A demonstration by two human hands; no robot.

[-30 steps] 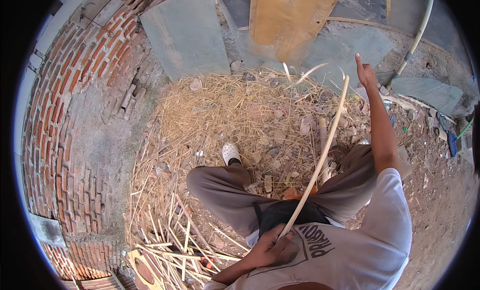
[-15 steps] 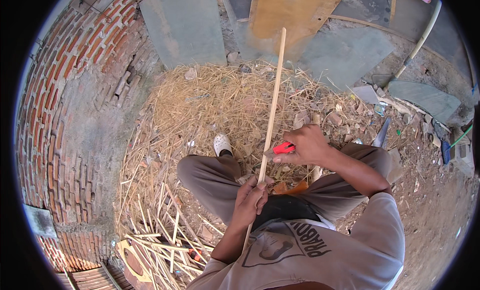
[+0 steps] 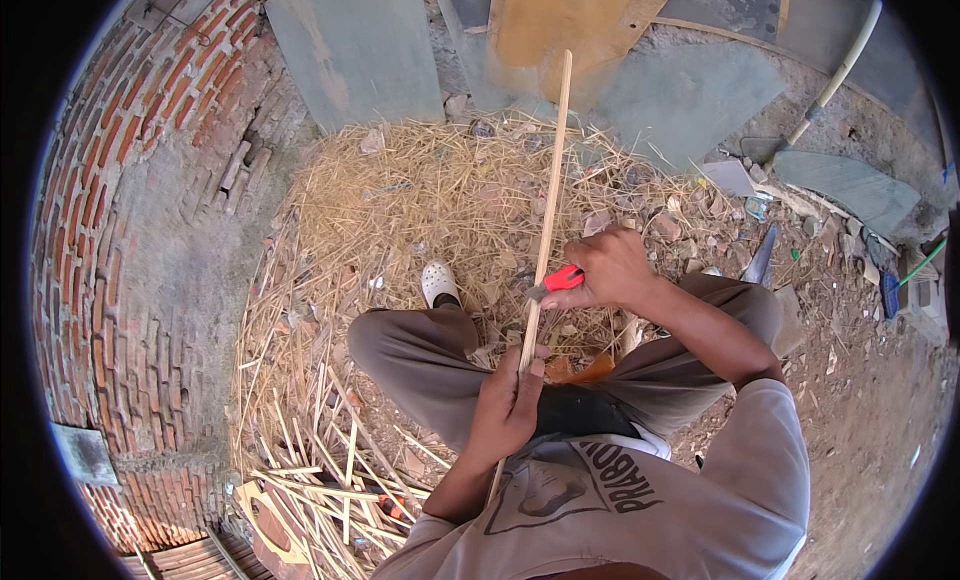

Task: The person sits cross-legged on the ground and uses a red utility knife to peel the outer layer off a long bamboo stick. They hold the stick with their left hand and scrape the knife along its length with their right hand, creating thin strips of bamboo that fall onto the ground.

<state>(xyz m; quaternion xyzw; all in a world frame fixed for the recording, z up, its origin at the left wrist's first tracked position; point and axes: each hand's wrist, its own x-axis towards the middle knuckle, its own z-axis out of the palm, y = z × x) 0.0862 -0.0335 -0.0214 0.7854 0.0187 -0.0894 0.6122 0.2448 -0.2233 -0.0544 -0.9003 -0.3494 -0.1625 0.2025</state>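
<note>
A long, pale strip of bamboo or wood [image 3: 554, 180] stands out away from my body, its lower end passing back beside my shirt. Near my lap, my left hand [image 3: 510, 398] is closed around the strip, thumb lying along it. My right hand [image 3: 608, 265] grips a red-handled utility knife [image 3: 563, 278]. Its grey blade rests against the strip's side, a short way beyond my left hand. The exact depth of the blade's contact cannot be made out.
A pile of split strips [image 3: 330, 485] lies at lower left. Shavings [image 3: 430, 185] cover the ground ahead, below leaning grey panels [image 3: 355, 55] and a tan board [image 3: 565, 25]. A brick wall [image 3: 110, 240] rises at left. A saw-like blade [image 3: 762, 257] lies beyond my right knee.
The knife has shifted slightly toward my body along the strip, with the blade now over it. My left hand has turned, its thumb now pointing up the strip.
</note>
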